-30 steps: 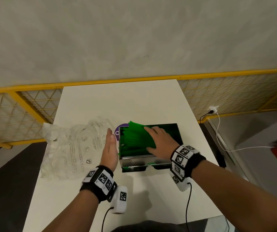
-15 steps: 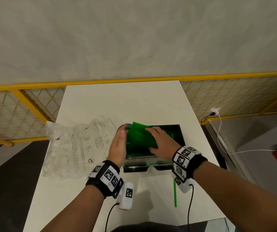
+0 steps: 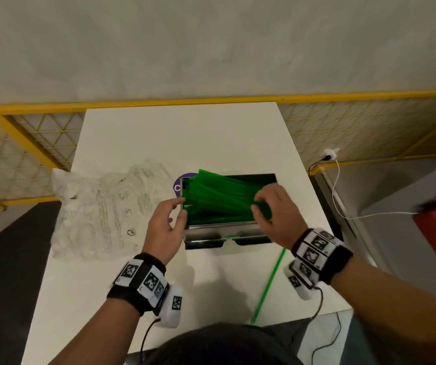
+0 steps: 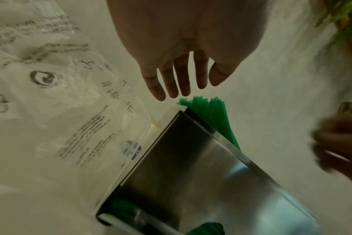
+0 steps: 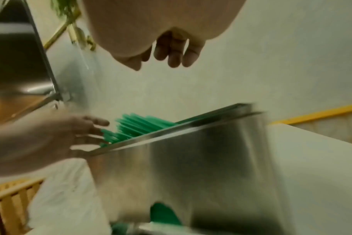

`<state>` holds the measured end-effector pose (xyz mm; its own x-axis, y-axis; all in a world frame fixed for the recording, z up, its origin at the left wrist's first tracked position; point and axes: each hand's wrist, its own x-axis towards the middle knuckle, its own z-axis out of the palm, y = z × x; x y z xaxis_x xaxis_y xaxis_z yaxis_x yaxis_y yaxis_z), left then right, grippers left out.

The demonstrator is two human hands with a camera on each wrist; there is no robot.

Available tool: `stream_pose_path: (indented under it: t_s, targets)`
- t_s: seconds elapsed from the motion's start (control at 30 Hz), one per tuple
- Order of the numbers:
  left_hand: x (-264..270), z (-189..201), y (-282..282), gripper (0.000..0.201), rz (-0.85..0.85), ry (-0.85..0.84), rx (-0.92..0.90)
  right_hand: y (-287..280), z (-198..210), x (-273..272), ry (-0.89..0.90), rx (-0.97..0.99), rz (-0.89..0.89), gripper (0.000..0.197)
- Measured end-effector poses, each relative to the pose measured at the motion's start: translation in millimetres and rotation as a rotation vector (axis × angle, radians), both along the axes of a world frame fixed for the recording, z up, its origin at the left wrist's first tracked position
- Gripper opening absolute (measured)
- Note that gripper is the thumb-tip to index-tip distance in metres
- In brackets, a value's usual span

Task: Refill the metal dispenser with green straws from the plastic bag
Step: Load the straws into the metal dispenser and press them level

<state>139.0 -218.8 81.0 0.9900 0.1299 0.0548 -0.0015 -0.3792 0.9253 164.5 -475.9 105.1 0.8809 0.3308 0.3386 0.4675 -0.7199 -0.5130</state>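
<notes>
The metal dispenser point(image 3: 224, 233) stands open-topped in the middle of the white table point(image 3: 185, 140). A pile of green straws point(image 3: 217, 198) lies askew in it, their left ends jutting over the left rim point(image 4: 209, 109). My left hand point(image 3: 177, 206) is at that rim with its fingers straight, just off the straw ends point(image 4: 183, 89), and holds nothing. My right hand point(image 3: 257, 206) hovers over the right part of the pile, fingers loosely curled and empty point(image 5: 167, 58). The crumpled clear plastic bag point(image 3: 98, 206) lies to the left of the dispenser.
One loose green straw point(image 3: 267, 283) lies on the table in front of the dispenser, near the right front edge. A purple sticker point(image 3: 178, 184) shows behind the dispenser's left corner. A yellow mesh railing point(image 3: 40, 143) runs behind the table. A white cable point(image 3: 340, 204) hangs at right.
My left hand moved from beside the bag to the dispenser's left rim. The right hand lifted off the straws it was pressing flat. A single straw now lies on the table in front.
</notes>
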Motion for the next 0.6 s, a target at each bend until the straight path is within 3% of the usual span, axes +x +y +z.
stream_pose_path:
  t_s: [0.03, 0.1, 0.2, 0.27, 0.43, 0.6]
  targets:
    - [-2.5, -2.5, 1.4, 0.026, 0.0, 0.009, 0.006, -17.8, -2.3, -17.5, 0.018, 0.014, -0.038, 0.006]
    - [-5.2, -7.2, 3.8, 0.028, 0.0, 0.034, 0.03, -51.4, -25.7, -56.9, 0.15, -0.091, -0.055, 0.007]
    - [-3.2, -8.2, 1.0, 0.039, -0.062, -0.015, 0.096, -86.7, -85.8, -87.1, 0.398, -0.47, 0.19, 0.036]
    - [0.7, -7.7, -3.8, 0.044, -0.113, -0.059, 0.164, -88.5, -111.6, -82.2, 0.465, -0.663, 0.3, 0.047]
    - [12.6, -2.0, -10.9, 0.05, -0.172, -0.051, 0.347, -65.1, -114.9, -69.0, 0.593, -0.902, 0.341, 0.044]
    - [22.4, 5.9, -12.9, 0.059, -0.155, 0.023, 0.271, -55.2, -114.7, -65.2, 0.573, -0.999, 0.354, 0.028]
